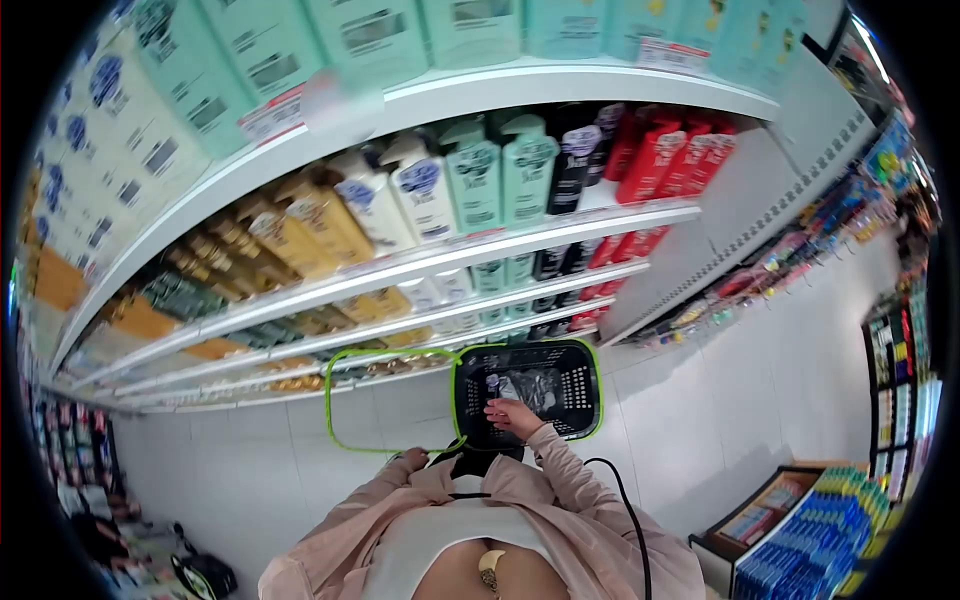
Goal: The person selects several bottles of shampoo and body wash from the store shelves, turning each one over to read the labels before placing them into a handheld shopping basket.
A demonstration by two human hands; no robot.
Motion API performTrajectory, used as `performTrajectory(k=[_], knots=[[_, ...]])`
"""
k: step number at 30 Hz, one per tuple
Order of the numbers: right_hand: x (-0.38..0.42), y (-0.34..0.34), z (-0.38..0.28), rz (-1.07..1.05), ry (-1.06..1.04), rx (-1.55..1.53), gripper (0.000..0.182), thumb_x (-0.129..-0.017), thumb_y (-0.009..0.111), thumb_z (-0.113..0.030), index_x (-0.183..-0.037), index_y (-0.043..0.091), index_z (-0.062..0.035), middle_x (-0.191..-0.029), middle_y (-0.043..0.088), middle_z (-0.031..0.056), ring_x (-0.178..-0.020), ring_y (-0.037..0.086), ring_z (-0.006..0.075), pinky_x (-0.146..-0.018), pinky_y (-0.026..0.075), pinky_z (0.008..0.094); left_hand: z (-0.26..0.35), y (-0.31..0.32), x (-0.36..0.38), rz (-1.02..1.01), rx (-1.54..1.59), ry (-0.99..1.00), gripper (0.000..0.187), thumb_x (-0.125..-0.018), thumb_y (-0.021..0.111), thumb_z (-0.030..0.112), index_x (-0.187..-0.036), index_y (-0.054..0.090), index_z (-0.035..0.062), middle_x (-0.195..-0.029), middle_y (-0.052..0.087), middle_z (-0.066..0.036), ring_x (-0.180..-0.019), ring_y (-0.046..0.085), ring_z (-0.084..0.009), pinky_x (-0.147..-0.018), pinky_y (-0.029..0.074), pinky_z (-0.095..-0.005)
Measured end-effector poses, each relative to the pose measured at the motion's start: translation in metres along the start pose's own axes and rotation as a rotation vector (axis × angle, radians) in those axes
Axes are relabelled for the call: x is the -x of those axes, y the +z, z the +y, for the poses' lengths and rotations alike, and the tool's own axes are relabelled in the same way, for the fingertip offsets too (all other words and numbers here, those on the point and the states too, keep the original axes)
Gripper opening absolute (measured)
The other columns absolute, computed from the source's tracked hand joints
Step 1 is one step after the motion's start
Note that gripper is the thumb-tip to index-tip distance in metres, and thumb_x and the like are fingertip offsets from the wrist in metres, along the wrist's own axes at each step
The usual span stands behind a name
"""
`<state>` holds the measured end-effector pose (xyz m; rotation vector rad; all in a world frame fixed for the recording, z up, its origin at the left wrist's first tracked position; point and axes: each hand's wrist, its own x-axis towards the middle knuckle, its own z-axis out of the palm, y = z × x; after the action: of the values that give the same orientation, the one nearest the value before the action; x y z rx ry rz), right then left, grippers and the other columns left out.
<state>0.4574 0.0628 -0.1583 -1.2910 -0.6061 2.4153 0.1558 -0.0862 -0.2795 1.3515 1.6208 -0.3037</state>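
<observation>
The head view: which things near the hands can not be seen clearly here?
- Left hand: mostly covered by the pink sleeve, grip unclear.
- Right hand: over the black basket, fingers too small to judge.
- Items in the basket: blurred, behind the mesh wall.
- Shelf bottles: labels too small to read.

White shelves (560,228) are running along the wall, one above the other. Green bottles (500,180) are standing in the middle of one shelf. Red bottles (668,150) are standing to the right of them, with black bottles (575,150) in between. White bottles (420,195) and yellow bottles (310,225) are standing to the left. Big pale green packs (370,40) are sitting on the top shelf. Blue boxes (820,530) are lying stacked low on the right. The white tile floor (720,420) is shining.
</observation>
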Motion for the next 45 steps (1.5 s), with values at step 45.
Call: performTrajectory(k=[45], knots=[[0.060,0.336,-0.308,0.580,-1.446,1.200,0.036,-0.078,0.060,-0.008,-0.111,0.046,-0.0008,-0.100,0.057,0.0176,-0.086,0.057,0.0319,-0.072,0.046,0.0337,-0.094,-0.178,-0.045,-0.024,0.913,0.301,0.028,-0.079,0.055,0.023,-0.102,0.058,0.0081,-0.071,0.057,-0.002,-0.056,0.052,-0.0104,-0.044,0.040,-0.0246]])
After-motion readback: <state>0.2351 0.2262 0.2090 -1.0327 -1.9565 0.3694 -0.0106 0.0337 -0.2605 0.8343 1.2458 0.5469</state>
